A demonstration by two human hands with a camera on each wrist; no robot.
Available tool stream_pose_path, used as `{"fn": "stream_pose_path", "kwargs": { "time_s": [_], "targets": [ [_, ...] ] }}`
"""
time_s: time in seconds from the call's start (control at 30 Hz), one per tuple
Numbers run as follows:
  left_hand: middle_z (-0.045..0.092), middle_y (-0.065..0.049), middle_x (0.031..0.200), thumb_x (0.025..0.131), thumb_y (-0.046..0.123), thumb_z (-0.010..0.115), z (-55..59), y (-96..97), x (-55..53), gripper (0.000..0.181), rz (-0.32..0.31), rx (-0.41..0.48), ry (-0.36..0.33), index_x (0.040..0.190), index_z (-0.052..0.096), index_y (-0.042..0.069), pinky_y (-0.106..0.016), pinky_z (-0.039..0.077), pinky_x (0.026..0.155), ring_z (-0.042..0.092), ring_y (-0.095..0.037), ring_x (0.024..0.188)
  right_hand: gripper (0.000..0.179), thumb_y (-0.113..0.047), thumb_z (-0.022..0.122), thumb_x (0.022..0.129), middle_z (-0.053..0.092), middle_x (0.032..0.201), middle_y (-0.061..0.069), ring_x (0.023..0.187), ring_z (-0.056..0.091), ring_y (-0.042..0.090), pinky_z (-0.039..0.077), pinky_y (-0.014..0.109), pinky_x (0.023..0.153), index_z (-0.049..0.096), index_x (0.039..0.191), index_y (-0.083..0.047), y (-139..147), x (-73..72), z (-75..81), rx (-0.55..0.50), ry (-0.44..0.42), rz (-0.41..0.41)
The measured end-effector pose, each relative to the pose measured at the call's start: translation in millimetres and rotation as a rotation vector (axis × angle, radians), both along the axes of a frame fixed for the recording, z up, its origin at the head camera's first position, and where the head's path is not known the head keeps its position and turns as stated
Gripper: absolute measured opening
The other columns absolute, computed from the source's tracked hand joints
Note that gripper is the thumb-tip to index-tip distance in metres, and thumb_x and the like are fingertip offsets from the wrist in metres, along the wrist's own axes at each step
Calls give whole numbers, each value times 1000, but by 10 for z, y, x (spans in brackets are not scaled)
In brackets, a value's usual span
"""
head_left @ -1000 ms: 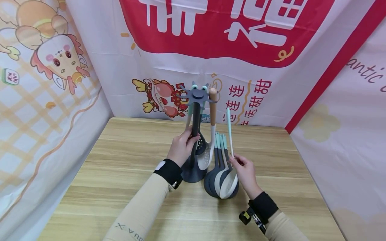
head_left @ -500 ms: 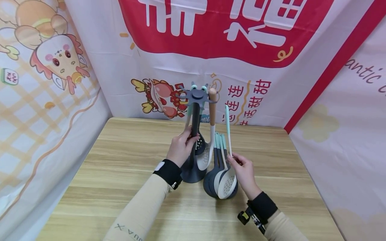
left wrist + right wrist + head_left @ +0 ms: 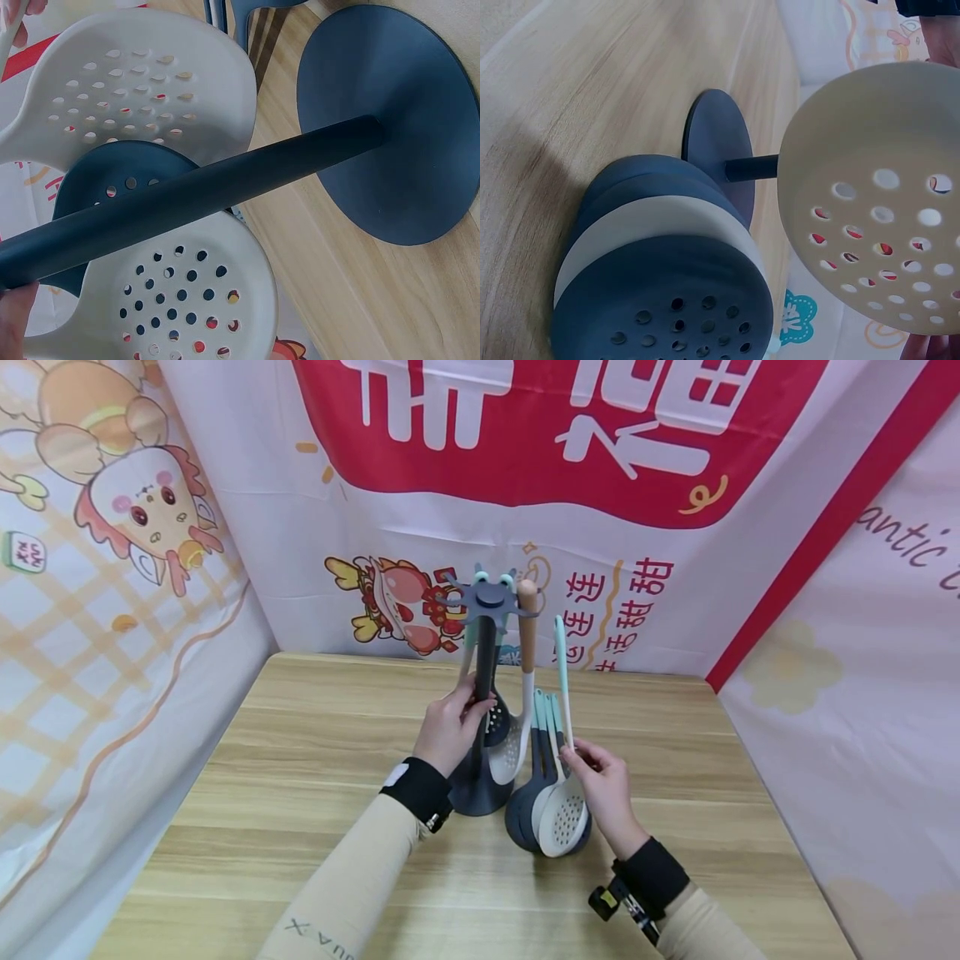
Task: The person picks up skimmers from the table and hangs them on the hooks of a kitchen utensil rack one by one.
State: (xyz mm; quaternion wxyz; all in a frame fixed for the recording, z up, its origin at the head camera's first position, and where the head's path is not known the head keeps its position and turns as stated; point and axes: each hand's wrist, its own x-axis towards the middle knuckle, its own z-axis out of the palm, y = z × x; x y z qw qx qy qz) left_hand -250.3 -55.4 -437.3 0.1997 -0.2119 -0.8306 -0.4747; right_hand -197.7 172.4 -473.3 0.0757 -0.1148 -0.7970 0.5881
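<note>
In the head view my left hand grips the dark post of a utensil stand, its round base on the table. A wooden-handled white skimmer and a dark skimmer hang from the stand; the left wrist view shows another white perforated head behind the post. My right hand pinches a white skimmer by its shaft, mint handle up. Its perforated head fills the right side of the right wrist view.
Right of the stand, several mint-handled utensils stand nested together, a dark perforated one among them. They partly hide behind the held skimmer in the head view. The wooden table meets printed cloth at the back and sides.
My right hand has shifted slightly left with the skimmer, whose holed face has turned toward the head camera. My left hand keeps its grip on the post.
</note>
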Motion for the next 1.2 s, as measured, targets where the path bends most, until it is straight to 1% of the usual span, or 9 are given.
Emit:
{"fn": "stream_pose_path", "kwargs": {
  "time_s": [0.17,0.37,0.63,0.8,1.0,1.2],
  "targets": [
    [74,-12,110,97,13,63,-1,-2,3,28,-9,12,0,123,61,5,-36,58,87,73,-25,103,30,-17,69,93,72,92,4,79,57,9,43,21,68,70,119,-2,-13,-1,7,7,5,-2],
    [74,-12,110,97,14,63,-1,-5,1,28,-9,15,-14,123,61,5,-35,57,88,72,-25,104,30,-16,70,92,72,91,4,79,57,9,44,21,68,69,118,0,-29,3,41,3,25,4],
    [75,-12,109,96,14,64,-10,-1,-8,27,-1,12,5,122,61,6,-35,58,87,73,-25,102,28,-13,70,92,72,90,3,78,59,8,45,21,70,70,117,1,-70,29,112,-27,51,13],
    [75,-12,109,97,14,64,-10,0,-6,27,-4,14,12,122,61,6,-35,58,87,73,-25,102,26,-11,70,92,74,91,5,78,60,7,46,21,71,70,116,0,-80,25,127,-39,65,16],
    [75,-13,109,96,13,64,-10,1,-6,27,-3,12,17,122,61,5,-35,58,86,73,-25,101,26,-13,70,93,72,93,5,80,60,7,46,22,73,70,116,-1,-86,22,152,-32,61,10],
    [75,-13,109,97,14,63,-11,1,-9,27,0,10,7,123,61,5,-34,58,86,73,-25,101,28,-14,71,92,73,97,9,82,60,8,47,22,74,70,117,-2,-93,24,183,-25,69,9]
  ]
}}
